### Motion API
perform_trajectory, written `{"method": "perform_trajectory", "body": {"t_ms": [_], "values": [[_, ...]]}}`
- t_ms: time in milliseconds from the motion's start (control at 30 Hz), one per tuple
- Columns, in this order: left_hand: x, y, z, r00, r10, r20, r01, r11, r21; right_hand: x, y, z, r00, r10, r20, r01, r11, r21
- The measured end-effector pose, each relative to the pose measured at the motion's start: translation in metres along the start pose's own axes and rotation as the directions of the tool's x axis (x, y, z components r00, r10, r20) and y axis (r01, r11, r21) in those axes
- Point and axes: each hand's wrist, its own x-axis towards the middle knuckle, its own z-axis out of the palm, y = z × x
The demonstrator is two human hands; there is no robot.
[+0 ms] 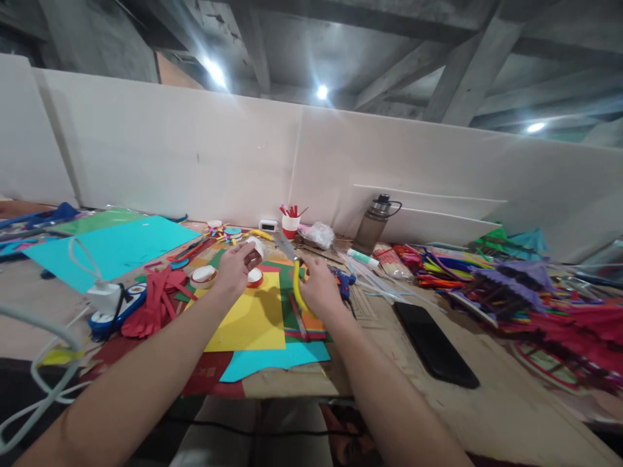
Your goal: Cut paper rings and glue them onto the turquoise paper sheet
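Head view, looking down over the worktop, shows both hands raised above a yellow sheet. The left hand pinches a small white piece between thumb and fingers, and the piece pokes out past the fingertips toward the right. The right hand is closed around a yellow-handled tool, apparently scissors; whether its blades are apart is too blurred to tell. The tool's long axis runs away from the person, its metal end leaning left, so the tip sits just beside the white piece, on its right. That narrow gap is the relation that matters; whether the two touch, I cannot tell. Below the white piece, nearer the left hand, stands a red-rimmed white ring.
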Motion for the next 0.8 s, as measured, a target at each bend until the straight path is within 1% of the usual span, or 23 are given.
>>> {"method": "perform_trajectory", "body": {"t_ms": [100, 133, 200, 267, 333, 400, 467, 567, 633, 700, 733, 800], "values": [[0.008, 0.005, -0.003, 0.998, 0.042, -0.041, -0.043, 0.999, -0.032, 0.014, 0.019, -0.011, 0.989, 0.084, -0.119, -0.081, 0.996, 0.032], [0.01, 0.007, -0.003, 0.997, 0.05, -0.05, -0.052, 0.998, -0.044, 0.018, 0.025, -0.014, 0.985, 0.104, -0.136, -0.1, 0.994, 0.039], [0.013, 0.009, -0.004, 0.996, 0.059, -0.072, -0.063, 0.996, -0.057, 0.024, 0.033, -0.02, 0.979, 0.157, -0.132, -0.153, 0.988, 0.037], [0.014, 0.01, -0.004, 0.995, 0.062, -0.079, -0.067, 0.996, -0.063, 0.025, 0.038, -0.022, 0.975, 0.199, -0.1, -0.2, 0.98, 0.002], [0.014, 0.011, -0.003, 0.995, 0.062, -0.074, -0.067, 0.996, -0.066, 0.024, 0.04, -0.022, 0.976, 0.209, -0.069, -0.214, 0.974, -0.077], [0.013, 0.012, -0.002, 0.996, 0.065, -0.065, -0.07, 0.995, -0.07, 0.02, 0.04, -0.018, 0.98, 0.197, -0.021, -0.198, 0.966, -0.169], [0.012, 0.013, -0.001, 0.995, 0.077, -0.065, -0.082, 0.994, -0.077, 0.015, 0.037, -0.012, 0.978, 0.198, 0.058, -0.18, 0.956, -0.231], [0.011, 0.014, 0.0, 0.992, 0.094, -0.086, -0.101, 0.992, -0.077, 0.007, 0.03, -0.002, 0.964, 0.207, 0.168, -0.162, 0.955, -0.249], [0.012, 0.015, 0.0, 0.989, 0.095, -0.111, -0.104, 0.992, -0.071, 0.004, 0.026, 0.002, 0.961, 0.19, 0.199, -0.146, 0.965, -0.219], [0.015, 0.019, -0.002, 0.984, 0.107, -0.139, -0.118, 0.99, -0.075, 0.005, 0.022, 0.003, 0.972, 0.148, 0.181, -0.124, 0.983, -0.136], [0.017, 0.023, -0.003, 0.98, 0.125, -0.153, -0.138, 0.987, -0.08, 0.006, 0.021, 0.002, 0.982, 0.121, 0.145, -0.111, 0.991, -0.074], [0.023, 0.033, -0.006, 0.964, 0.191, -0.184, -0.211, 0.973, -0.095, 0.011, 0.022, -0.004, 0.996, 0.083, 0.012, -0.084, 0.992, 0.092]]}}
